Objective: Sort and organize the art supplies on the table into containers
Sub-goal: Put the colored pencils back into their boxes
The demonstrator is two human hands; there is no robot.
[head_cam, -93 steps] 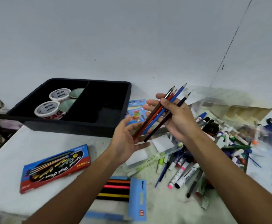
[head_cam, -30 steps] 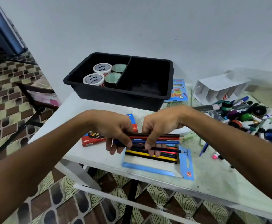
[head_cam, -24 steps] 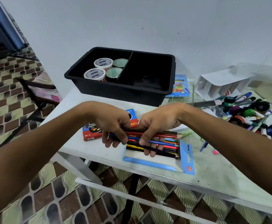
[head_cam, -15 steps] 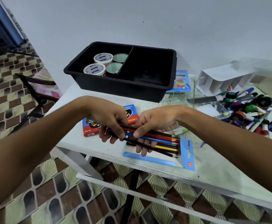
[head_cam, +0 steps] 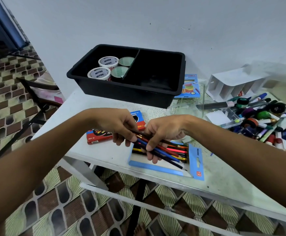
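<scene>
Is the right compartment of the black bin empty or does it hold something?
Empty: the black bin shows bare floor there; the tape rolls sit left.

Soft, even light fills the frame, bright on the pale wall (head_cam: 155, 17) across the top and on the desk (head_cam: 223, 181). No hard glare shows. Shadows are faint: a soft dark band lies under the black tray (head_cam: 127, 92), and the tray's inside is nearly featureless black. The upper left corner is dim and blue. Wide-angle distortion bends the desk edge and stretches the forearms at the lower corners. The far right edge is smeared and hazy; the centre is fairly sharp.
</scene>
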